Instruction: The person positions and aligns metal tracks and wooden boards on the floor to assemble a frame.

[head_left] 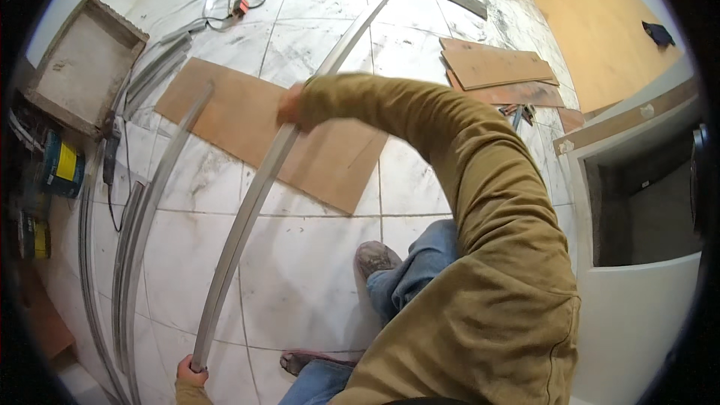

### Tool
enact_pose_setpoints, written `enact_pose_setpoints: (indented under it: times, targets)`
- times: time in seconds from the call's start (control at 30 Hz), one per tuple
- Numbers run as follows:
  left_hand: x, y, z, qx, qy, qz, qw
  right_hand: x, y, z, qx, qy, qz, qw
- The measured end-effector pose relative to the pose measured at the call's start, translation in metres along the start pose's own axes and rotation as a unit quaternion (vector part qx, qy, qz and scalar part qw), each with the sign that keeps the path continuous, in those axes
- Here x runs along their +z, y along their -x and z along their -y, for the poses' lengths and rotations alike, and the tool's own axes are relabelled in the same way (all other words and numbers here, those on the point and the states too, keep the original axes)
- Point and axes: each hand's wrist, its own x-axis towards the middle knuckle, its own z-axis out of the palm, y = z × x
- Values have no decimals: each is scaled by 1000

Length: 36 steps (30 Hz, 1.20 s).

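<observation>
Gripping one long metal strip (255,195) at two places: left hand (190,372) clenched round its near end low by the feet, right hand (291,107) closed on it about midway, reached across the body in a mustard sleeve (480,202). Ran with its long axis from lower left, near the body, up and away to upper right, well past the right hand and over the tiled floor (300,285). Left hand nearer the body; right hand farther out, above a flat brown board (240,116). Counted: one strip in hand; one more strip (161,172) lying loose just left of it, roughly parallel, plus a bundle of similar lengths (124,277) by the left edge, number not clear. Three boards stacked or overlapping (495,67) far right, one large sheet (600,22) beyond. One shallow tray (82,64) upper left. Two shoes (375,257) below, between the hands.
</observation>
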Motion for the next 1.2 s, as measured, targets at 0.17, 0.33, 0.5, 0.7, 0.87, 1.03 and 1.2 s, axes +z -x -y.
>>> enact_pose_setpoints:
  times: [0.17, 0.33, 0.5, 0.7, 0.87, 1.03, 1.2]
  targets:
    - [19, 16, -78, 21, -126, 8, 992, 16, 125, -81, 294, 50, 35, 954]
    - [83, -13, -141, 34, -100, 17, 994, 59, 206, -143, 347, 76, -37, 934]
    - [144, -24, -241, 43, -189, 53, 980, 80, 268, -183, 424, 133, 73, 893]
    - [186, -55, -313, 27, -218, 83, 972, 123, 295, -230, 557, 94, 100, 819]
    - [244, -90, -314, 29, -190, 153, 969, 141, 284, -239, 580, 37, 156, 799]
    - [259, -93, -326, 57, -155, 212, 963, 143, 217, -186, 546, -57, -86, 831]
    - [249, -86, -314, 81, -187, 178, 963, 146, 179, -97, 580, -10, -267, 769]
